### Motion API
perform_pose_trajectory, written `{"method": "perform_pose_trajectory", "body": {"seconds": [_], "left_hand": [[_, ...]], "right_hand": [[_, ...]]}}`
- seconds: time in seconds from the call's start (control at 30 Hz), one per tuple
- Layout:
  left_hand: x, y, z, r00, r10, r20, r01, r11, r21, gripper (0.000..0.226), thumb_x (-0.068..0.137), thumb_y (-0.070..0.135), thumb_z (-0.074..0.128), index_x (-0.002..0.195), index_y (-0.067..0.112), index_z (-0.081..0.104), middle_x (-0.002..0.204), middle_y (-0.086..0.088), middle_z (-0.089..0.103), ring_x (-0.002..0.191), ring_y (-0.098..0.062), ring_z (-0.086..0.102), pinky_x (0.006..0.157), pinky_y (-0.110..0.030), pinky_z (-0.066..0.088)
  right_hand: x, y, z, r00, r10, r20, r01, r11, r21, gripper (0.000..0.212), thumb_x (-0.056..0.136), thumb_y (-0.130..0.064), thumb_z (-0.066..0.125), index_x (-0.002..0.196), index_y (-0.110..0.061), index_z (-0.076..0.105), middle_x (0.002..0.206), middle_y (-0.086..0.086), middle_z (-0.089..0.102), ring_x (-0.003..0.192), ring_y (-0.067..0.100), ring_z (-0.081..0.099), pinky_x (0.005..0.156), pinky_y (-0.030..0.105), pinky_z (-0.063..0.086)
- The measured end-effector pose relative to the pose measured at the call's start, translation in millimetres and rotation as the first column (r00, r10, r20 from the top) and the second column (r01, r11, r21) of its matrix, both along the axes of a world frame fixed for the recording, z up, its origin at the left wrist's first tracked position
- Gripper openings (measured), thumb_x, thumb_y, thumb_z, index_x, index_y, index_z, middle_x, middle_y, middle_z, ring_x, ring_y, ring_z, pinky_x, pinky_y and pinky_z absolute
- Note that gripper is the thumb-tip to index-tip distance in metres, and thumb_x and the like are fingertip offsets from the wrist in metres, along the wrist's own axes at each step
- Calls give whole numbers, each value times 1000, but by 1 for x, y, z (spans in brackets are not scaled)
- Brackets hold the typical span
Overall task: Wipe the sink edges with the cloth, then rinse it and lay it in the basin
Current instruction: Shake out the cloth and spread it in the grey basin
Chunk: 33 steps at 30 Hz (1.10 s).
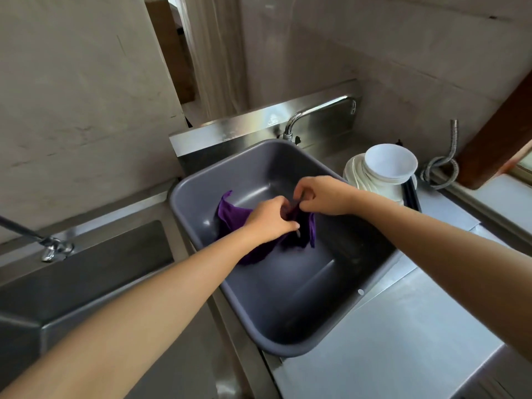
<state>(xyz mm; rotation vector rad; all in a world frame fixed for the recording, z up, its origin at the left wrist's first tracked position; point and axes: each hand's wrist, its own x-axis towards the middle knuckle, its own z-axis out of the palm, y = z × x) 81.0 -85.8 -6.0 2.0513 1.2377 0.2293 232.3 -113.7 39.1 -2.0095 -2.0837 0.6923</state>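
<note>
Bare forearms; bare left hand, right hand.

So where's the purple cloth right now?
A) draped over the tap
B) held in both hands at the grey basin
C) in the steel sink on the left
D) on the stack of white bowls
B: the left hand and right hand both grip the cloth within the basin.
</note>
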Motion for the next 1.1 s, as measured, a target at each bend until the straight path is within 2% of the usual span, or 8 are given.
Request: {"method": "perform_pose_trajectory", "body": {"seconds": [0.17,0.3,0.57,0.7,0.8,0.97,1.03,1.1], "left_hand": [[-7,5,21,954,159,254,-167,986,9,10,83,14,53,81,21,61,77,2,59,76,-16,52,72,-29,39],[-10,11,39,818,335,467,-270,941,-203,16,87,8,44,77,18,53,80,-5,53,77,-17,46,75,-31,35],[-10,14,70,689,351,635,-268,936,-227,26,89,5,41,90,25,57,88,1,59,80,-10,54,75,-23,43],[-14,18,91,683,315,659,-279,946,-163,31,87,9,45,80,32,64,84,5,66,87,-14,61,83,-29,48],[-24,22,109,664,324,674,-292,942,-166,24,90,14,47,84,31,62,82,4,63,80,-14,61,67,-24,49],[-37,16,132,643,291,708,-256,953,-160,15,92,21,48,81,23,59,76,5,58,75,-11,60,63,-26,51],[-42,12,134,707,205,676,-249,968,-33,12,94,24,50,85,23,58,79,6,61,77,-7,62,63,-22,53],[-44,13,137,757,155,635,-285,953,107,7,93,21,52,94,20,59,84,7,64,76,0,63,63,-17,54]], "right_hand": [[20,-9,7,840,-94,-535,-7,983,-184,41,84,-27,67,122,-18,54,111,2,62,97,10,58,95,25,42],[14,-13,-10,913,-76,-400,-44,959,-281,67,75,-40,73,133,-24,42,126,2,53,116,13,52,107,32,38],[-32,-2,-4,968,-101,-228,138,978,155,96,54,-68,69,130,-18,41,123,7,45,114,22,48,100,41,43],[-36,0,12,962,-223,-156,266,894,361,50,76,-31,64,118,-9,47,118,12,52,105,30,53,83,36,46],[-28,-4,35,927,-305,-218,375,742,555,23,82,-15,53,103,-8,57,103,13,63,94,33,58,75,36,43],[-13,-6,77,910,-153,-386,382,674,632,15,84,-11,50,95,-7,60,72,-5,55,64,8,49,65,21,42],[-8,0,89,921,-99,-377,339,678,652,18,84,-7,49,97,-6,61,76,-7,56,65,3,46,62,9,36],[-6,13,93,929,-99,-355,316,710,629,20,85,-6,49,100,-7,63,86,-3,60,77,5,51,66,12,37]]}}
